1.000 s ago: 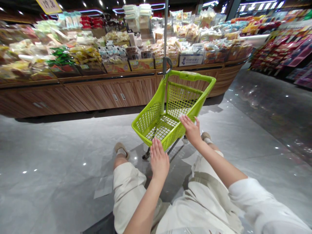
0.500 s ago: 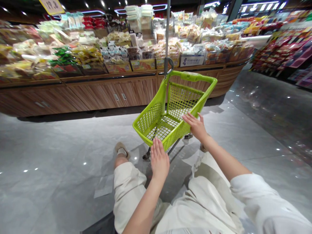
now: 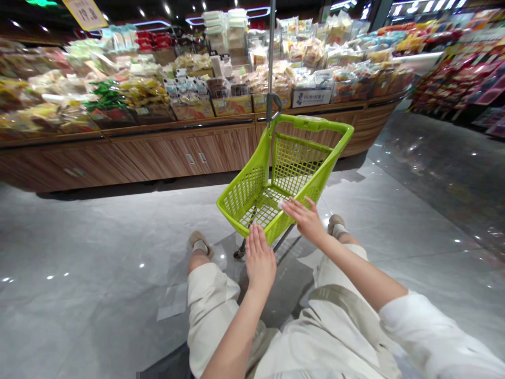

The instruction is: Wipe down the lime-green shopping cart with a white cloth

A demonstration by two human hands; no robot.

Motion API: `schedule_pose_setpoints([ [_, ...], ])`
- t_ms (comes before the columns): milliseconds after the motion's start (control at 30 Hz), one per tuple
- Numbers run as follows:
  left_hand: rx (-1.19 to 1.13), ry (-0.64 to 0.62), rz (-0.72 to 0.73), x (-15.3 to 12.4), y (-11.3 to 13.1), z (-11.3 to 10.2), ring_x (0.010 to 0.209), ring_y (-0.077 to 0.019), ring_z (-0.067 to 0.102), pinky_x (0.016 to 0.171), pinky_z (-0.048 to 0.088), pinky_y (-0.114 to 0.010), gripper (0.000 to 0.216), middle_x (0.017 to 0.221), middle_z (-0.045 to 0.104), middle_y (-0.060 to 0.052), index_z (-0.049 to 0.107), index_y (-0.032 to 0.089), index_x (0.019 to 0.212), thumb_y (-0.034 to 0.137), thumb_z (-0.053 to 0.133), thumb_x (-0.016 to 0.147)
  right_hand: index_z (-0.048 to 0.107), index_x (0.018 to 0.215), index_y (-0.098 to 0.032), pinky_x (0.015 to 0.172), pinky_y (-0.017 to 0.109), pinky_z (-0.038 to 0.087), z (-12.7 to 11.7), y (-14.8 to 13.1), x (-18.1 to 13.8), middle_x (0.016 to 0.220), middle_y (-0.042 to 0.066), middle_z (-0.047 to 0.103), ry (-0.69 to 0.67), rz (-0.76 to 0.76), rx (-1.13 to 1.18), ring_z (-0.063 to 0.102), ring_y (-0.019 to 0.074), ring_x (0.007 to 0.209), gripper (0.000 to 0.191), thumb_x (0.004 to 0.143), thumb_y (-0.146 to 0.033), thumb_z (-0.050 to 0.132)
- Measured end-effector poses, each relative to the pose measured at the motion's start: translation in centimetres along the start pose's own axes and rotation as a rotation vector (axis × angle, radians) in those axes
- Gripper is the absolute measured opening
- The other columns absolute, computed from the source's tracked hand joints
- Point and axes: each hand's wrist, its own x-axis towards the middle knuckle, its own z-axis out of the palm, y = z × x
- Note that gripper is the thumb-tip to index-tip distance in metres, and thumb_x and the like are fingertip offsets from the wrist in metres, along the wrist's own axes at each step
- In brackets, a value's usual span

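Observation:
A bright green plastic shopping cart (image 3: 323,171) stands in front of me, its lattice basket holding nothing that I can see. My left hand (image 3: 260,258) is stretched out flat, its fingertips over the basket's near corner. Beside the near right rim is my right hand (image 3: 306,220), fingers extended and thumb apart. Its fingertips overlap the rim in view; whether either hand touches the cart I cannot tell. Neither hand grips anything. A grey pole (image 3: 270,58) with a curved hook rises at the cart's far left corner.
Behind the cart runs a wood-fronted display counter (image 3: 165,158) piled with packaged food and boxes. A yellow price sign (image 3: 85,13) hangs at upper left. More shelves (image 3: 461,84) stand at right. Glossy grey floor (image 3: 98,237) surrounds my feet.
My right hand has moved left and slightly towards me along the cart's near rim. My left hand has hardly moved. The view has shifted slightly.

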Motion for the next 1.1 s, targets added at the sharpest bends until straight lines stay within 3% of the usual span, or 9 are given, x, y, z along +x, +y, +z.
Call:
schedule_pose_setpoints([
  [133,-0.005,0.024,-0.005,-0.1,0.4,0.3,0.153,-0.0295,0.008,0.123,0.024,-0.049,0.085,0.163,0.014,-0.023,-0.006,0.002,0.155,0.017,0.047,0.090,0.044,0.146,-0.025,0.118,0.052,0.016,-0.1,3.4,0.7,0.148,0.005,0.052,0.035,0.229,-0.074,0.041,0.0214,0.142,0.076,0.077,0.005,0.040],
  [233,-0.015,0.037,-0.008,-0.2,0.8,0.6,0.153,-0.0298,0.008,0.122,0.025,-0.050,0.085,0.163,0.015,-0.024,-0.007,0.002,0.155,0.017,0.047,0.090,0.040,0.149,-0.022,0.118,0.050,0.017,0.3,-0.7,0.0,0.150,0.007,0.049,0.033,0.242,-0.040,0.040,0.0210,0.143,0.078,0.076,0.005,0.039],
  [400,-0.006,0.019,0.012,-0.2,0.7,0.6,0.153,-0.0303,0.009,0.123,0.024,-0.051,0.091,0.162,0.017,-0.025,-0.007,0.003,0.155,0.013,0.051,0.086,0.036,0.151,-0.025,0.121,0.045,0.015,0.8,-7.9,-1.8,0.150,0.005,0.049,-0.018,-0.050,0.070,0.038,0.0161,0.144,0.069,0.086,-0.002,0.037],
  [500,0.004,0.009,0.020,-0.2,0.3,0.5,0.153,-0.0293,0.009,0.123,0.024,-0.049,0.089,0.163,0.017,-0.024,-0.007,0.003,0.155,0.014,0.049,0.087,0.039,0.149,-0.026,0.121,0.047,0.013,0.4,-4.9,-1.4,0.147,0.003,0.053,-0.024,-0.103,0.051,0.039,0.0161,0.143,0.070,0.085,0.000,0.037],
  [633,-0.010,0.025,0.008,-0.1,0.3,0.5,0.153,-0.0289,0.009,0.122,0.025,-0.050,0.085,0.163,0.013,-0.023,-0.007,0.003,0.155,0.017,0.047,0.090,0.045,0.146,-0.028,0.119,0.052,0.014,0.1,2.8,0.7,0.144,0.003,0.056,0.025,0.156,-0.061,0.041,0.0203,0.142,0.078,0.075,0.005,0.041],
  [700,-0.019,0.031,0.006,0.0,0.6,0.5,0.153,-0.0292,0.009,0.122,0.025,-0.050,0.085,0.163,0.014,-0.024,-0.006,0.002,0.155,0.017,0.047,0.090,0.044,0.147,-0.026,0.118,0.053,0.017,0.1,4.1,1.3,0.146,0.005,0.054,0.028,0.251,-0.085,0.041,0.0223,0.143,0.080,0.073,0.005,0.042],
  [800,-0.025,0.036,-0.001,0.0,0.9,0.5,0.153,-0.0297,0.008,0.122,0.025,-0.051,0.085,0.162,0.015,-0.025,-0.005,0.000,0.154,0.017,0.047,0.090,0.040,0.150,-0.023,0.118,0.050,0.019,0.6,1.0,0.8,0.149,0.007,0.051,0.023,0.252,-0.060,0.039,0.0218,0.143,0.080,0.075,0.004,0.040],
  [967,-0.002,0.026,0.003,-0.1,0.7,0.6,0.153,-0.0293,0.007,0.123,0.024,-0.050,0.086,0.162,0.017,-0.025,-0.003,0.001,0.155,0.013,0.049,0.088,0.034,0.153,-0.022,0.121,0.044,0.017,1.0,-7.3,-1.7,0.152,0.006,0.046,-0.022,-0.039,0.051,0.034,0.0162,0.146,0.069,0.086,-0.002,0.037],
  [1100,-0.006,0.020,0.011,-0.2,0.2,0.5,0.153,-0.0283,0.009,0.123,0.025,-0.050,0.087,0.163,0.016,-0.022,-0.005,0.004,0.155,0.015,0.048,0.088,0.038,0.150,-0.028,0.122,0.047,0.014,0.6,-4.1,-1.2,0.148,0.003,0.052,-0.033,-0.102,0.046,0.037,0.0159,0.144,0.071,0.085,0.000,0.037],
])
